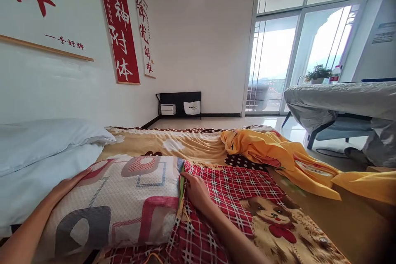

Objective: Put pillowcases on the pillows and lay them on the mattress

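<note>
A plump pillow [123,198] with a white, grey and red geometric print lies across the bed in front of me. My left hand [69,183] rests along its upper left side, fingers stretched out flat. At the pillow's right end, a red plaid pillowcase [229,189] with a brown furry animal print spreads to the right, its edge meeting the pillow. My right hand [194,187] is closed on that edge near a narrow green strip. Its fingertips are partly hidden, and how far the pillow reaches into the case cannot be told.
White pillows [49,144] are stacked on the left. A brown and tan patterned blanket [148,142] covers the bed behind, with a crumpled yellow cloth [262,146] at the right. Beyond stands a plastic-covered table [334,95] with a chair beneath it.
</note>
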`<state>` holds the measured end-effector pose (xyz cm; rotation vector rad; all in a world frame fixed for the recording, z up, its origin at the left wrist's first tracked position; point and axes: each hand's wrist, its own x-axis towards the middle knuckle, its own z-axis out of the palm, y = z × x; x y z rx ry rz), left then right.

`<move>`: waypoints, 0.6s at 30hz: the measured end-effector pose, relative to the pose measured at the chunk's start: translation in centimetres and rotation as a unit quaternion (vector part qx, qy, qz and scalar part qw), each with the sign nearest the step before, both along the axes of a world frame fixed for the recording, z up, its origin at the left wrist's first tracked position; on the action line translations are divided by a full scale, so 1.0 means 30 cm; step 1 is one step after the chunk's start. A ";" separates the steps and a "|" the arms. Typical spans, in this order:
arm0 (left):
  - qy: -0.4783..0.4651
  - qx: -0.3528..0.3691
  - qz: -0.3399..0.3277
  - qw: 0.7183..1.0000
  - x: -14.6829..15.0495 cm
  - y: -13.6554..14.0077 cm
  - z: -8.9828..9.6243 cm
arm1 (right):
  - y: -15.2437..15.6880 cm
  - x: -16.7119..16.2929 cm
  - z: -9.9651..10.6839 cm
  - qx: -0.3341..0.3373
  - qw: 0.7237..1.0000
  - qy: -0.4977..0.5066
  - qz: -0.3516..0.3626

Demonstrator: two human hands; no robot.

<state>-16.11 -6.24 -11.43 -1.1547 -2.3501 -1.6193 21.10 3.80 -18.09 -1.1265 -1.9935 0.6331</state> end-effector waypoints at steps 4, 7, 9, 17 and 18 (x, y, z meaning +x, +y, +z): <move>-0.243 -0.123 -0.070 0.960 -0.098 -0.011 0.077 | 0.092 -0.042 0.053 -0.065 0.995 0.063 -0.051; -0.372 -0.116 -0.120 0.913 -0.135 -0.065 0.137 | 0.153 -0.060 0.077 -0.099 0.985 0.108 -0.089; -0.410 -0.069 -0.147 0.897 -0.118 -0.119 0.180 | 0.169 -0.065 0.086 -0.109 0.979 0.134 -0.112; -0.344 0.051 -0.214 0.913 0.028 -0.314 0.302 | 0.150 -0.013 0.125 -0.088 0.968 0.097 -0.214; -0.300 0.052 -0.209 0.929 0.038 -0.327 0.308 | 0.147 0.005 0.134 -0.090 0.969 0.081 -0.217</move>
